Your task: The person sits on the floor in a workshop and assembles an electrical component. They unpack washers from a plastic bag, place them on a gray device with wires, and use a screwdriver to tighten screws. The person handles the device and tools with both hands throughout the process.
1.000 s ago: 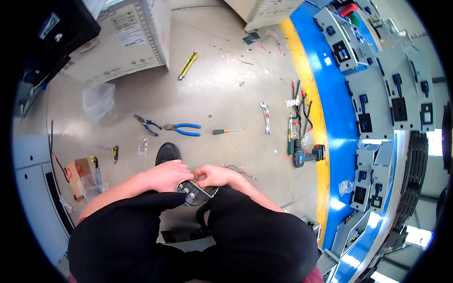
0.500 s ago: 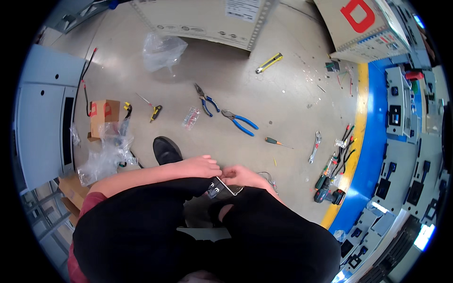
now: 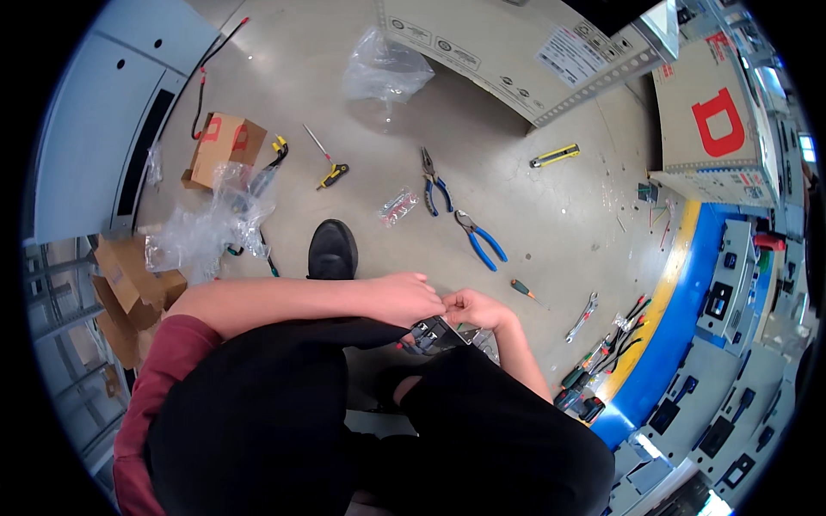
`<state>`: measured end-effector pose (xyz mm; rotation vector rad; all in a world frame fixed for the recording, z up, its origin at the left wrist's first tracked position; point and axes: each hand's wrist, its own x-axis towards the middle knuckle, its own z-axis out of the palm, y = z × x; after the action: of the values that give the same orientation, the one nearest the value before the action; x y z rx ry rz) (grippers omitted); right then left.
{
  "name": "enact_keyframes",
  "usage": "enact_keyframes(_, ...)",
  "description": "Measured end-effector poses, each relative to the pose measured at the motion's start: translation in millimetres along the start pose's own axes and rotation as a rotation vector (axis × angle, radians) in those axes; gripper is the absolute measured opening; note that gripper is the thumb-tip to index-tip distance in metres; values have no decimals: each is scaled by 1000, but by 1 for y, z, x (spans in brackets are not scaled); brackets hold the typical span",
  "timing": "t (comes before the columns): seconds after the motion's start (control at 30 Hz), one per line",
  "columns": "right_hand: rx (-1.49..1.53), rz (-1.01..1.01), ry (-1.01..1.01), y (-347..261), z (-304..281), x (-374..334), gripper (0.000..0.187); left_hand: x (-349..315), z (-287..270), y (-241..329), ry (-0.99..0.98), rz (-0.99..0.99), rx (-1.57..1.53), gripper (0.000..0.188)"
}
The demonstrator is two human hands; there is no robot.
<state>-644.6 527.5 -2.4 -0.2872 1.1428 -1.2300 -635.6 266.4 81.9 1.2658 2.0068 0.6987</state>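
Observation:
Above my knees, my left hand [image 3: 408, 297] and my right hand [image 3: 475, 310] meet with curled fingertips almost touching. Right below them sits a black electrical part with a metal plate [image 3: 435, 334], between my black-trousered legs. My right thumb and forefinger pinch together at its upper edge; what lies between them is too small to make out. The left fingers bend inward beside it, their tips partly hidden. Thin wires [image 3: 487, 344] show next to the part, under my right wrist.
Around me on the floor lie needle-nose pliers [image 3: 435, 182], blue-handled pliers [image 3: 480, 241], a screwdriver [image 3: 523, 289], a T-handle driver [image 3: 334, 175], a yellow cutter [image 3: 555, 156], wrenches [image 3: 582, 316] and a drill [image 3: 578, 400]. Cartons [image 3: 225, 148], plastic bags [image 3: 211, 219] and large cabinets [image 3: 112, 112] stand about.
The view has turned, so floor things appear shifted, mostly rightward. The electrical part shows more of its face. Both hands stay close together at its upper edge.

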Motion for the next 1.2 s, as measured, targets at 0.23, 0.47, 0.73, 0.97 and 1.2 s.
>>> enact_keyframes(0.23, -21, 5, 37, 30, 3, 4, 20, 9, -2, 18, -119, -31, 69, 50)
enact_keyframes(0.47, 47, -10, 15, 33, 0, 4, 22, 8, 7, 10, -66, -39, -74, 55)
enact_keyframes(0.73, -402, -142, 524, -65, -26, 51, 27, 8, 14, -2, 16, 32, -67, 63)
enact_keyframes(0.97, -1375, -469, 683, -115, -39, 140, 45, 2, 17, -5, 37, 66, -50, 55)
enact_keyframes(1.2, -1471, -283, 873, -90, -39, 159, 35, 6, 24, -12, 61, 100, -33, 52)
